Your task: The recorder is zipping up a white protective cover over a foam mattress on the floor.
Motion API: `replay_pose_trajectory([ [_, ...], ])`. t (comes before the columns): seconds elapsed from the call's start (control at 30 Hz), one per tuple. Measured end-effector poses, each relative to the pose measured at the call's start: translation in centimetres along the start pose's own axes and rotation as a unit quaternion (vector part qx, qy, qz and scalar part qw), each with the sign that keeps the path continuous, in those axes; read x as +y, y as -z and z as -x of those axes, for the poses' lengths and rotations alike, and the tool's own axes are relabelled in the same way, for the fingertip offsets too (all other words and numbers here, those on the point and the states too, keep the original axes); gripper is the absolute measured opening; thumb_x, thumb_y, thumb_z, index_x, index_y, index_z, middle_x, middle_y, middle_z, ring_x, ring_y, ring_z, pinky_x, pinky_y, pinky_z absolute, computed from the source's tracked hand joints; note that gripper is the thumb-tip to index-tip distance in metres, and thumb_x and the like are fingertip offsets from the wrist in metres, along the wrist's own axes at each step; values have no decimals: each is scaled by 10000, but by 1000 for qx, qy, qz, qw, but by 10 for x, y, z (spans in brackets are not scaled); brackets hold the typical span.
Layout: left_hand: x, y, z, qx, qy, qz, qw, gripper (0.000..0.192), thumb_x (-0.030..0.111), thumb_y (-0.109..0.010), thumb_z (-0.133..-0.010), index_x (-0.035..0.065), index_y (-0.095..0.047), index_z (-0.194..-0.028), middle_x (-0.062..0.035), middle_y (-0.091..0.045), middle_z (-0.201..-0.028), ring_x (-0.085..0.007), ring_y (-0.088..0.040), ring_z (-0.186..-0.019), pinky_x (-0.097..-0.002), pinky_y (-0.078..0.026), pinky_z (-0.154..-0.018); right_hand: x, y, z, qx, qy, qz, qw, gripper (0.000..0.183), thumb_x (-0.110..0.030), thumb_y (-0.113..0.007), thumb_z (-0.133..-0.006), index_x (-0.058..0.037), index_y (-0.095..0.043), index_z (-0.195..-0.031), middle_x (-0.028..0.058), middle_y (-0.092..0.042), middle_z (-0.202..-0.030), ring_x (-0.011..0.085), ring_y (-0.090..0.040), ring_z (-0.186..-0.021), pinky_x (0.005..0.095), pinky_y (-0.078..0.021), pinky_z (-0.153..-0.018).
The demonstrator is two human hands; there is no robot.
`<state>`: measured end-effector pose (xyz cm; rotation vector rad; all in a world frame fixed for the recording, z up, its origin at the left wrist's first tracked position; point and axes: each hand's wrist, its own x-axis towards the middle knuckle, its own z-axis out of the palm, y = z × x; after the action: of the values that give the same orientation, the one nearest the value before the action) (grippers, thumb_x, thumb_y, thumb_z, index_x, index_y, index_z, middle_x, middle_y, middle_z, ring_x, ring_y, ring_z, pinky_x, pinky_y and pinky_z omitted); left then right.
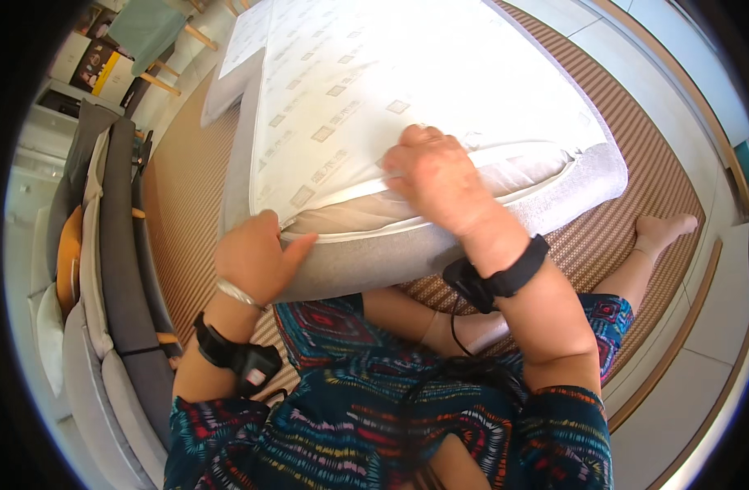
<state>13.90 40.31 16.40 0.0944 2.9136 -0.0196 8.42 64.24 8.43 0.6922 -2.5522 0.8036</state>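
Note:
A large sofa cushion lies before me in a cushion cover (356, 257) with grey sides and a white printed underside (325, 86). Along its near end a zipper opening (411, 211) gapes, showing a pale, sheer-wrapped filling (350, 215). My left hand (252, 257) grips the cover's near left corner, at one end of the zipper, thumb along the grey side. Over the middle of the opening is my right hand (439, 177), blurred, its fingers curled down at the white fabric. What those fingertips pinch, if anything, is hidden.
The cushion rests on a brown striped woven rug (184, 165), my legs at its near end. A grey sofa (126, 245) with an orange pillow (69, 263) stands left. A green chair (148, 37) is at the far left; white cabinets (674, 392) line the right. A black cable (454, 324) hangs from my right wristband.

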Motion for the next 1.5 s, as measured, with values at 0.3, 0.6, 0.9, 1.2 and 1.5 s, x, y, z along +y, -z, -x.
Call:
replay_pose_trajectory([
  [0.3,27,-47,-9,266,-239,22,934,686,289,-764,-671,2,-470,-1220,-177,-492,-1180,-355,-469,-1089,-456,-361,-937,-24,-30,-7,-10,30,-8,999,93,-97,-570,-770,-82,-618,-848,84,-595,-827,268,-589,-844,373,-485,-736],
  [0.6,30,-41,-22,180,-204,68,960,650,234,-737,-709,12,-472,-1260,-186,-513,-1192,-364,-476,-1103,-435,-373,-952,-17,-32,-22,-129,-16,22,991,241,-311,-601,-860,-84,-618,-941,84,-655,-889,276,-617,-909,389,-485,-803],
  [0.9,33,-49,-27,226,-179,81,954,564,269,-746,-703,38,-529,-1170,-133,-528,-1117,-304,-482,-1067,-411,-373,-921,-26,10,-41,-238,-13,-24,971,274,-407,-550,-888,-143,-619,-881,81,-666,-848,273,-631,-859,396,-487,-732],
  [1.2,30,-51,-33,182,-196,108,957,258,245,-725,-717,81,-558,-825,-84,-570,-863,-274,-531,-891,-398,-388,-800,-31,-18,2,-87,34,-35,995,186,-316,-628,-825,-135,-596,-802,80,-633,-710,286,-624,-722,415,-477,-629],
  [1.5,26,-55,-34,183,-265,92,942,206,197,-675,-732,64,-518,-747,-110,-533,-789,-314,-511,-789,-415,-393,-704,-25,-32,13,-35,48,-125,990,97,-182,-638,-783,-146,-555,-750,35,-613,-707,264,-602,-707,389,-464,-602],
])
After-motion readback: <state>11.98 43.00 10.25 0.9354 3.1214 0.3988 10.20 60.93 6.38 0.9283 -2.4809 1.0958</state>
